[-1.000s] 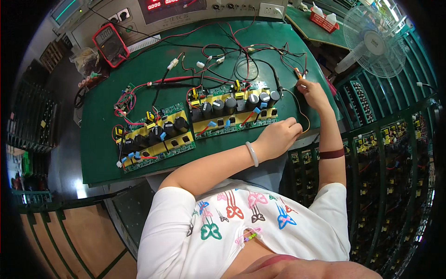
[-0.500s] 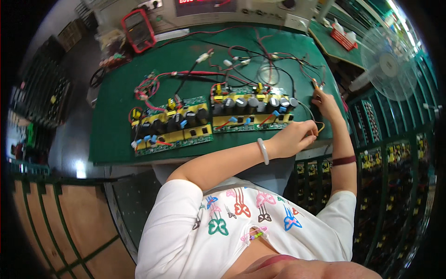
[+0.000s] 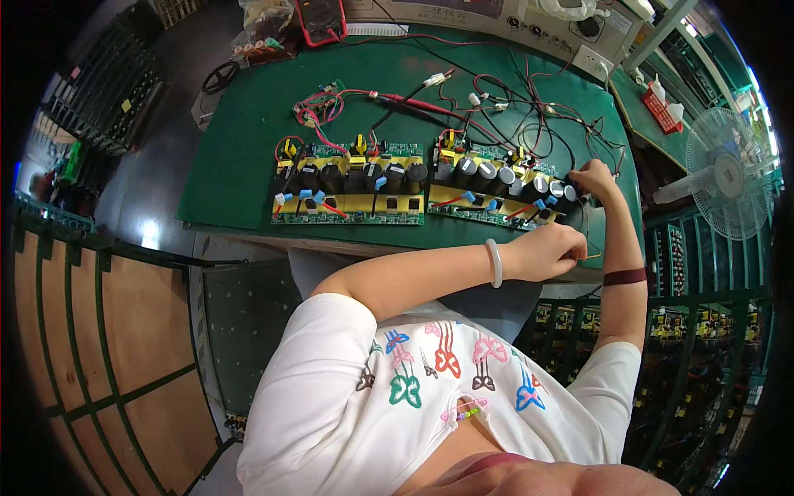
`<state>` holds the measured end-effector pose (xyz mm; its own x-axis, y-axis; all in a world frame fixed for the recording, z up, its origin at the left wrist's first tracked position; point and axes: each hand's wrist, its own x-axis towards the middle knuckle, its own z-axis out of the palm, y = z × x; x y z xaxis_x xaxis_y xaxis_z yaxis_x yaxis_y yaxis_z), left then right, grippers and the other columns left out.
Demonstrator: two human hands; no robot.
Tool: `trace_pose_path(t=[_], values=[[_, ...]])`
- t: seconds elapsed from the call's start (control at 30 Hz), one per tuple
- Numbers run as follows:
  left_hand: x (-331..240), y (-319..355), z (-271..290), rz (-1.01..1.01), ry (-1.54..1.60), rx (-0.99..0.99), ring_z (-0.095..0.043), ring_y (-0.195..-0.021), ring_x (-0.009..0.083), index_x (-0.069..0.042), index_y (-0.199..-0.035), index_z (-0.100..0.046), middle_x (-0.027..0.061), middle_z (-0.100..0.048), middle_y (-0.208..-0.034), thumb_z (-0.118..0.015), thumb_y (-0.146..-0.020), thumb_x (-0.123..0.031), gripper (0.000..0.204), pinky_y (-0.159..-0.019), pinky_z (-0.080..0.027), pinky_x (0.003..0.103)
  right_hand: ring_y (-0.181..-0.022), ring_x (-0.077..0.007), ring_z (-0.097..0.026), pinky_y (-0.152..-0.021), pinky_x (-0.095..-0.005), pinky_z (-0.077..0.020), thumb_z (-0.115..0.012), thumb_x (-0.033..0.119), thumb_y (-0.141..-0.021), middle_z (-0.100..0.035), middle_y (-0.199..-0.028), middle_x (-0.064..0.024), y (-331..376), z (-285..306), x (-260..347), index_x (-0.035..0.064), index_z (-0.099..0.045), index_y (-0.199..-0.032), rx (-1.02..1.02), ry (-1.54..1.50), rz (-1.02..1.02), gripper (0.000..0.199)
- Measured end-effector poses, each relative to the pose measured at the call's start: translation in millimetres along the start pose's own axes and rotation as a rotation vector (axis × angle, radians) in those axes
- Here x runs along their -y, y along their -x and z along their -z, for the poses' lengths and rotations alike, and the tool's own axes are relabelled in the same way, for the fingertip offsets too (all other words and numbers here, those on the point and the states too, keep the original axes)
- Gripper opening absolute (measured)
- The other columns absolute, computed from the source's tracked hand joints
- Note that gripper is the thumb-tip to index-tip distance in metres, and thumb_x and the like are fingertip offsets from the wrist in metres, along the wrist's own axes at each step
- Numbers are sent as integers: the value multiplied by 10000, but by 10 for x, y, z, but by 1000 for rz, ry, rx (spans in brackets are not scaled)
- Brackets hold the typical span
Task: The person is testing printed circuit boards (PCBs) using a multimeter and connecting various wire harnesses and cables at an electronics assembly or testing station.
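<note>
Two long circuit boards with black capacitors lie end to end on a green mat [image 3: 248,140]: the left board [image 3: 347,194] and the right board [image 3: 496,194]. My left hand [image 3: 550,248], with a pale bracelet on its wrist, reaches across to the mat's front right edge. Its fingers are closed on a thin wire [image 3: 591,256]. My right hand [image 3: 595,178] is fisted at the right end of the right board, pinching a black lead against the last capacitors. What the fingertips touch is hidden.
Red and black test leads [image 3: 513,116] tangle behind the boards. A red multimeter [image 3: 322,21] and a bag of parts [image 3: 265,33] sit at the back. A standing fan [image 3: 728,174] is on the right, and racks of boards [image 3: 703,331] lie below it. A brown panel [image 3: 107,347] is on the left.
My right hand came down from the tangle of leads to the right end of the right board. My left hand stayed at the front right edge, still closed on the wire.
</note>
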<state>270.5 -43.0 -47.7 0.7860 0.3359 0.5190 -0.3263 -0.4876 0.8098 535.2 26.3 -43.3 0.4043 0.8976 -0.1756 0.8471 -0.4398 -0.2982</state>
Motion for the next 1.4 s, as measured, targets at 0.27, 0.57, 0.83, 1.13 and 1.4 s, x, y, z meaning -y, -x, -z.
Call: trace_pose_path(t=[0.27, 0.57, 0.83, 1.13, 1.4], values=[[-305, 116, 293, -192, -40, -158, -658, -828, 257, -22, -918, -672, 104, -644, -983, -693, -818, 5, 105, -727, -532, 346, -567, -56, -495, -449, -177, -355, -627, 175, -965, -538, -754, 22, 522, 785, 326, 4, -641, -1099, 317, -1528, 44, 218], [-714, 1198, 1265, -293, -497, -447, -699, -881, 244, -38, -1034, -713, 135, -698, -1076, -770, -786, 25, 262, -739, -577, 330, -997, -173, -631, -754, -232, -557, -652, 142, -963, -563, -1063, -90, 1226, 91, 1484, -2, -572, -1143, 371, -1753, 689, 244], [-826, 2246, 1426, 66, -774, -667, -708, -874, 254, -1, -970, -720, 143, -716, -1039, -795, -767, 53, 224, -750, -588, 311, -931, -127, -652, -810, -251, -543, -714, 4, -891, -644, -1009, -76, 1528, -769, 2091, -38, -643, -1027, 188, -1413, 765, 159], [-588, 2337, 1326, 93, -879, -661, -687, -804, 257, -7, -941, -734, 107, -703, -939, -798, -731, 52, 228, -694, -568, 315, -751, -137, -604, -671, -254, -474, -695, -21, -886, -618, -918, -88, 1794, -1400, 2107, 0, -565, -1025, -6, -1297, 778, 191], [-418, 2303, 1295, 45, -1108, -648, -659, -764, 246, -8, -946, -733, 89, -661, -907, -751, -717, 60, 240, -641, -548, 314, -750, -147, -604, -663, -260, -456, -725, -24, -855, -645, -875, -91, 1792, -1481, 2110, -2, -592, -997, -75, -1252, 705, 196]])
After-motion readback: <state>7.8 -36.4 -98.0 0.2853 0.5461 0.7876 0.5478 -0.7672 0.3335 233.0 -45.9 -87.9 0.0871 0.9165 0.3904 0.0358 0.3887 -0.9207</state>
